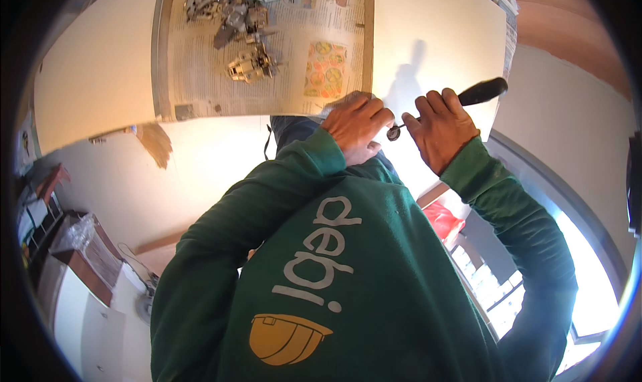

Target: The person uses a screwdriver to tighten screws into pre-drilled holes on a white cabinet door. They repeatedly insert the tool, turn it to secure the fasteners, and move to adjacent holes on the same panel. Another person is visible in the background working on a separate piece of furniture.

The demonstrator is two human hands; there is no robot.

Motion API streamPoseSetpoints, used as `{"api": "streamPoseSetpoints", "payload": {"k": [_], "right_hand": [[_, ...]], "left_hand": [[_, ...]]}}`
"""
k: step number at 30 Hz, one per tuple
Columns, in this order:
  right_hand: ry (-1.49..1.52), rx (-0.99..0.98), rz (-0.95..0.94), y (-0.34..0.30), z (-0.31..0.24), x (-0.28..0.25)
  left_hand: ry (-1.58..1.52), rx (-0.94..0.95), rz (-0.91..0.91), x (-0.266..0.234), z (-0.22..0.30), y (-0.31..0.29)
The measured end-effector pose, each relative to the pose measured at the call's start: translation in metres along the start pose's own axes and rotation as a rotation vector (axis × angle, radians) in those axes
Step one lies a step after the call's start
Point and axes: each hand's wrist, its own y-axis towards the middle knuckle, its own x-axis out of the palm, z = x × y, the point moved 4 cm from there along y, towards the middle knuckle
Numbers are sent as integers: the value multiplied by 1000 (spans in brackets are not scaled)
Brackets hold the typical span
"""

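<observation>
My right hand is wrapped round a screwdriver, its black handle pointing up to the right. The thin metal shaft comes out on the hand's left side and reaches a small round dark metal piece. Close beside that piece, my left hand is closed with its fingers curled, near the front edge of the tabletop. What lies inside its fingers is hidden. Both hands are close together over the lower right part of the work surface.
Metal hinges lie in a heap on newspaper spread over the table, with one hinge nearer me. White panels flank the newspaper. A brush shows below the table edge. Boxes stand at the lower left.
</observation>
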Motion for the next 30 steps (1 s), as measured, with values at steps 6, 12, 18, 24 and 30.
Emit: {"api": "streamPoseSetpoints", "payload": {"k": [6, 12, 18, 24, 30], "right_hand": [[-90, -225, 159, 3, -4, 0], [-228, -392, -6, 36, 0, 0], [-259, -336, -277, 48, 15, 12], [-213, -352, -338, 51, 25, 4], [-116, -380, -291, 46, 30, 8]], "left_hand": [[0, -130, 185, 6, 10, -26], [50, -317, 391, 30, 22, -54], [58, -441, 607, 57, 36, -67], [85, -549, 661, 64, 52, -65], [338, -458, 681, 62, 75, -48]]}}
